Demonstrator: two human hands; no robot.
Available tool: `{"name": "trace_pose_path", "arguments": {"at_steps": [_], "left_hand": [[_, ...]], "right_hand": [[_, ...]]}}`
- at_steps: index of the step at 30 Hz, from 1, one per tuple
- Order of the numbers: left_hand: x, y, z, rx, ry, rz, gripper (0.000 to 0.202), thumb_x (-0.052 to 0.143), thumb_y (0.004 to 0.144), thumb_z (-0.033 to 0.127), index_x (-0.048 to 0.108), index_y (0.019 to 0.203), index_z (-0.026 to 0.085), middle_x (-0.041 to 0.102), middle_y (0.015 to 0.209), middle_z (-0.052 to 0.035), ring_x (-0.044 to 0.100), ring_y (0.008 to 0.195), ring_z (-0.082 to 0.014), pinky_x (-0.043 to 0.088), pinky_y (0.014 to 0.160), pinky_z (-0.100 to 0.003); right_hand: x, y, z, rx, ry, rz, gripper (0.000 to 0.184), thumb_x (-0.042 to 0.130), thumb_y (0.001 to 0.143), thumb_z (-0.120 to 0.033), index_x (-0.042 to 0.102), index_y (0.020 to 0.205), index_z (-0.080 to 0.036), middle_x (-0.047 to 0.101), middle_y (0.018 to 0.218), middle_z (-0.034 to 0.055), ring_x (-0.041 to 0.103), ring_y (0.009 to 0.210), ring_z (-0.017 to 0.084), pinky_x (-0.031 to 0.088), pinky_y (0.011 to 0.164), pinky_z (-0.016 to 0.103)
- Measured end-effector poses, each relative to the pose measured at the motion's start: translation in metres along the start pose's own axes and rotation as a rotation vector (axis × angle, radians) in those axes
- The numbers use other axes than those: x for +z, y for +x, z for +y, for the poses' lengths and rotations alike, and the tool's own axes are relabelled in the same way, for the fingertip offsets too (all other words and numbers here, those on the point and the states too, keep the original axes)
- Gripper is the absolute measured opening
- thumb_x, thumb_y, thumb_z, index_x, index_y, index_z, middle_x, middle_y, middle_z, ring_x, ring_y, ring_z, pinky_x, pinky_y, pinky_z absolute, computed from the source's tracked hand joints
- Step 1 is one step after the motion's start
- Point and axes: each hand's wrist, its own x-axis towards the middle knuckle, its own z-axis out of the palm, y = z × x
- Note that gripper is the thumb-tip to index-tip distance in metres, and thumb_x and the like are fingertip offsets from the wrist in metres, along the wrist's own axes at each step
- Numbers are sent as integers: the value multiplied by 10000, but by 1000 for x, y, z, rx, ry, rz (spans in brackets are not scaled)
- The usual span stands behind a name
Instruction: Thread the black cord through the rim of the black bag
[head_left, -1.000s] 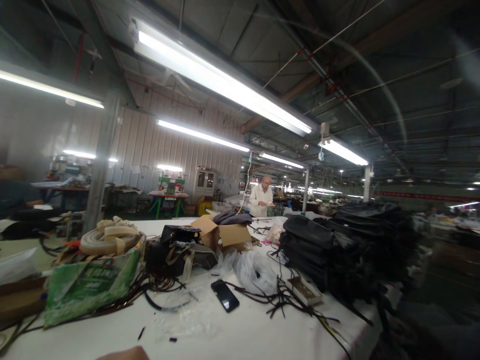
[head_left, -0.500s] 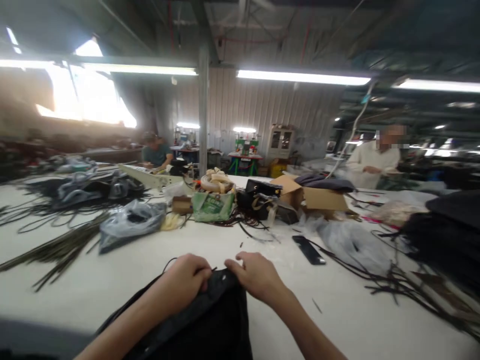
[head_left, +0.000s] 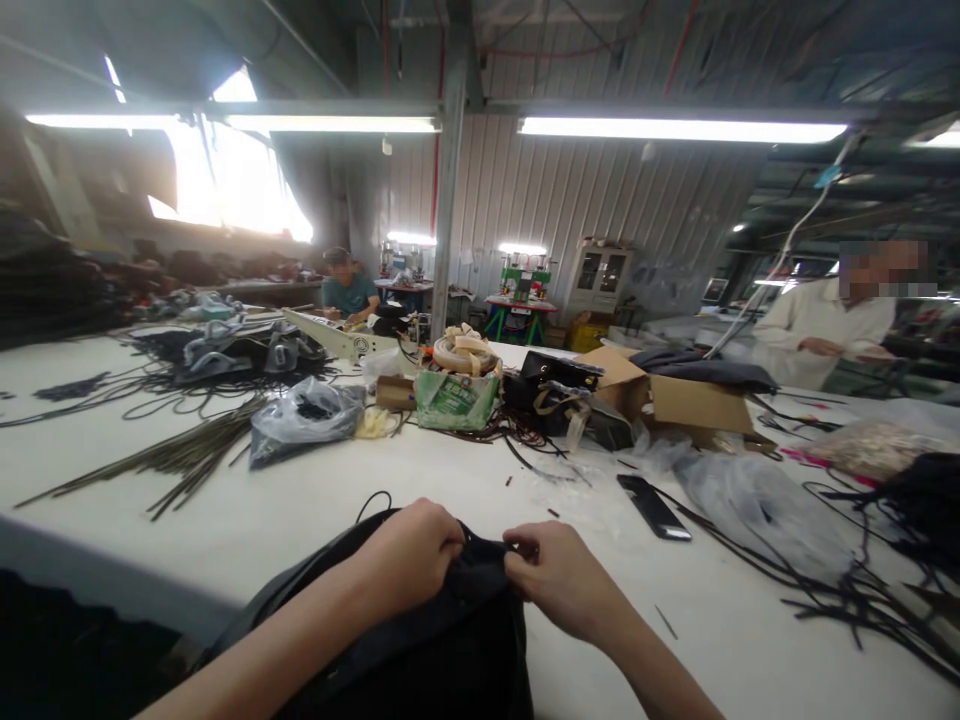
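Having curled inward, the right hand [head_left: 556,576] now seems to pinch the edge of the black bag [head_left: 442,655]; the left hand [head_left: 414,548] pinches it just beside, so both hold it. The bag rests at the near side of the white table [head_left: 289,520], before a phone [head_left: 652,507] and cords [head_left: 191,450]. Beyond, a person [head_left: 821,325] stands under tube lights [head_left: 675,130].

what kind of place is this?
Probably a workshop for bags or similar goods: black fabric item in hand, a bundle of cords on the white table, and a green machine behind.
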Motion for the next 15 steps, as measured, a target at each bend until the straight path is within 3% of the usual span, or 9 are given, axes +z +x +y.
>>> {"name": "trace_pose_path", "arguments": {"at_steps": [3, 6, 11, 13, 15], "left_hand": [[5, -1, 9, 53, 61, -19, 270, 610, 851, 139, 530, 601, 204, 667, 647, -41, 575, 640, -186, 353, 644, -325], [13, -4, 19, 95, 142, -63, 224, 631, 856, 143, 667, 645, 208, 785, 760, -120, 717, 729, -268, 390, 670, -366], [25, -5, 35, 71, 192, -124, 237, 609, 887, 108, 777, 738, 184, 808, 832, -196, 780, 810, -354, 482, 701, -392], [27, -3, 41, 32, 183, -146, 218, 630, 902, 123, 812, 793, 175, 808, 857, -207, 777, 819, -357, 518, 713, -386], [26, 0, 46, 5, 168, -158, 182, 666, 900, 136, 831, 832, 173, 808, 885, -209, 773, 838, -355, 550, 756, -388]], "right_hand": [[7, -14, 11, 19, 177, 52, 260, 589, 889, -307, 808, 818, -185, 759, 682, 33, 667, 648, 190, 421, 583, 273], [7, -23, 15, 53, 180, 50, 308, 557, 911, -339, 800, 798, -188, 766, 685, 40, 686, 652, 198, 436, 598, 285], [-13, -14, 1, 89, -224, 54, 253, 637, 847, -323, 784, 675, -211, 786, 698, 72, 700, 668, 211, 383, 598, 306], [-22, -4, -4, 106, -274, -55, 241, 664, 793, -309, 737, 588, -205, 745, 614, 78, 676, 598, 206, 365, 553, 300], [-26, 7, -6, 150, -103, -230, 201, 642, 731, -272, 700, 554, -197, 679, 515, 57, 657, 517, 194, 389, 500, 274]]}}
